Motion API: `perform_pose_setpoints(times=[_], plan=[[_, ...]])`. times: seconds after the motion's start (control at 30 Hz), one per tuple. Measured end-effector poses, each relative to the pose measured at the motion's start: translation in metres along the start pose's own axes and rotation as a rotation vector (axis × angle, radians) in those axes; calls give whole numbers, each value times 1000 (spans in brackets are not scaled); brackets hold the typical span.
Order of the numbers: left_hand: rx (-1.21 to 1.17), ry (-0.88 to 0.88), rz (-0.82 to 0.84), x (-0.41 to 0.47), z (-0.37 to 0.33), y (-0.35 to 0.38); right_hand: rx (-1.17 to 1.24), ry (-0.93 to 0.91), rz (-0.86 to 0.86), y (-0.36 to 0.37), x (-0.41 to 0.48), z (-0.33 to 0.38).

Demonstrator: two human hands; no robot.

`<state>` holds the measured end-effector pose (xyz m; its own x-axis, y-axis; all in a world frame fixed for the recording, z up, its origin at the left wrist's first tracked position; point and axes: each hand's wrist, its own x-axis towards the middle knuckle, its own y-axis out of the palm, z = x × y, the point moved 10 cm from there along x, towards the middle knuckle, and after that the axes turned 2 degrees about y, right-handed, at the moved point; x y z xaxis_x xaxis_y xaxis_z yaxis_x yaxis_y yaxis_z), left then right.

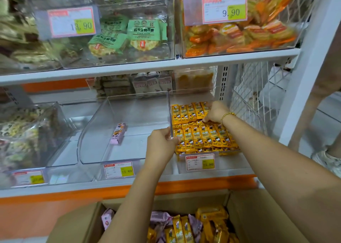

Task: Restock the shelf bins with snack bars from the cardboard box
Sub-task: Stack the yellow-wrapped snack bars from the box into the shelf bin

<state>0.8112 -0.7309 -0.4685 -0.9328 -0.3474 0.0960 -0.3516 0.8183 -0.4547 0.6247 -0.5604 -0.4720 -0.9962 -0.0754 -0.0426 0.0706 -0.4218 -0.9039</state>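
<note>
Beside yellow bars [203,135], left hand [161,141] grips bin wall [169,113]; right hand [215,111] seemingly pinches one.

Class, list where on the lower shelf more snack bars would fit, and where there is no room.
Free: the middle bin, bare floor round its single pink bar, left of the bin wall the left hand grips. Crowded: the right bin, packed with yellow bars, which the right hand grips.
</note>
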Motion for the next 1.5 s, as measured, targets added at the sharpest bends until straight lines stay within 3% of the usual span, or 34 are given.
perform_pose_setpoints(times=[0.1, 0.27, 0.37, 0.5, 0.57, 0.67, 0.8, 1.03, 1.3, 1.5], plan=[[-8, -3, -14, 1, -3, -4, 182, -69, -9, -7, -15, 6], [82, 58, -65, -15, -7, -3, 387, -279, -167, -40, -102, 15], [-34, 143, -227, -56, -2, -17, 447, -453, -121, -25, -176, 19], [-111, 165, -332, -116, 35, -25, 334, -510, 121, 50, -219, 13], [3, 98, -273, -134, 69, -14, 174, -456, 262, 99, -224, -1], [236, -168, -164, -155, 150, 4, 95, -228, 485, 175, -235, -43], [417, -410, -3, -183, 238, 28, 104, -43, 511, 250, -249, -81], [425, -389, 53, -193, 247, 44, 180, 164, 549, 317, -262, -87], [406, -407, 18, -194, 251, 42, 267, 298, 369, 321, -249, -89], [374, -414, -6, -194, 241, 37, 196, 379, 403, 321, -249, -89]])
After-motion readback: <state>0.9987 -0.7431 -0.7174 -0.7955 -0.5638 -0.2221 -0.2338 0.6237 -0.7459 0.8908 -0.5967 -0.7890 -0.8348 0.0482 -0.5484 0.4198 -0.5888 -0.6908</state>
